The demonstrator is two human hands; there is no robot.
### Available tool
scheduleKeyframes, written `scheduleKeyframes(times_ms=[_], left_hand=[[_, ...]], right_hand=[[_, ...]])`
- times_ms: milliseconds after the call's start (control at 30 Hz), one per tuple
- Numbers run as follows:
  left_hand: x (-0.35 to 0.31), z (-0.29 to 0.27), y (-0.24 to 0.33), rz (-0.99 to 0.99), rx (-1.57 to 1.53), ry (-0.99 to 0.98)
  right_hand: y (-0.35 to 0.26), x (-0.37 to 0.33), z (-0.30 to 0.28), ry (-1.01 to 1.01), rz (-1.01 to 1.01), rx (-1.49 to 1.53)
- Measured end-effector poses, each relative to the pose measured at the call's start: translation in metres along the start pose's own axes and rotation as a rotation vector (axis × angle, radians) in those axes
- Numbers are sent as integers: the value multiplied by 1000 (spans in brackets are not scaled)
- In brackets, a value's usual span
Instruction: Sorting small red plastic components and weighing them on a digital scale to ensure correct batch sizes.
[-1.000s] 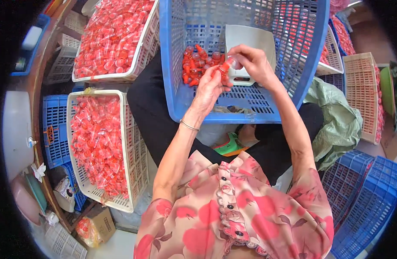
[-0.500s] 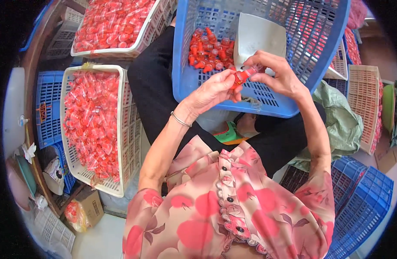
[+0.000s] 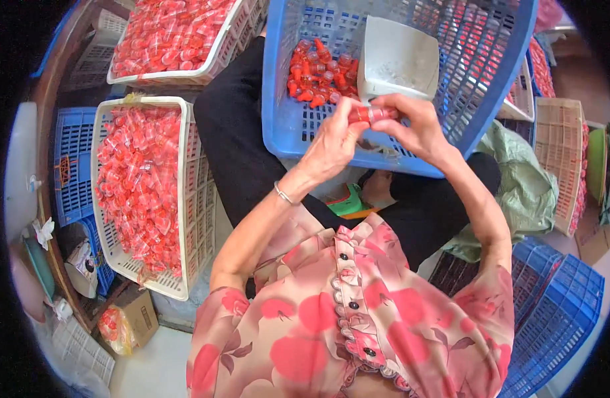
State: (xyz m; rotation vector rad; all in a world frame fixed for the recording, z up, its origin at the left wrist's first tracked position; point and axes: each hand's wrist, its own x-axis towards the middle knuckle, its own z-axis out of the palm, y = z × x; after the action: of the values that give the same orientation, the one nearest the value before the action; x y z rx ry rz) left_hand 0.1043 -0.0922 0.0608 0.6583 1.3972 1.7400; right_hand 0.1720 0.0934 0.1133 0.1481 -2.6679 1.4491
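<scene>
A small red plastic bottle with a clear section (image 3: pixel 372 115) lies sideways between my hands, above the near edge of the blue basket (image 3: pixel 273 99). My left hand (image 3: pixel 333 136) grips its left end, with thumb and fingers closed. On its right end, my right hand (image 3: pixel 416 127) pinches with thumb and fingers. Inside the basket, a heap of red bottles with pointed tips and clear parts (image 3: pixel 318 71) lies at the left. Beside the heap stands a white tub (image 3: pixel 383 88) with some small clear pieces in it, too faint to make out.
To my left stand a cream crate (image 3: pixel 183 199) full of red bottles and a second white crate (image 3: pixel 159 79), also full. A green sack (image 3: pixel 517 182) and stacked blue baskets (image 3: pixel 557 312) are at my right. A green item (image 3: pixel 344 201) lies under the blue basket's near side.
Both hands have brought the bottle from a slanted to a nearly level position. My fingers have closed in more around its two ends.
</scene>
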Motion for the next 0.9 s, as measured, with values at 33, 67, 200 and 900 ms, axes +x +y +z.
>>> scheduleKeyframes(times_ms=[33, 67, 200, 900], left_hand=[[-5, -1, -2, 172, 254, 76], [-3, -3, -1, 358, 507, 151], [-6, -17, 11, 680, 909, 91], [-94, -20, 25, 99, 663, 408]], right_hand=[[0, -6, 10, 83, 140, 125], [1, -6, 12, 90, 141, 121], [4, -10, 17, -25, 799, 819], [-20, 15, 54, -93, -266, 135]])
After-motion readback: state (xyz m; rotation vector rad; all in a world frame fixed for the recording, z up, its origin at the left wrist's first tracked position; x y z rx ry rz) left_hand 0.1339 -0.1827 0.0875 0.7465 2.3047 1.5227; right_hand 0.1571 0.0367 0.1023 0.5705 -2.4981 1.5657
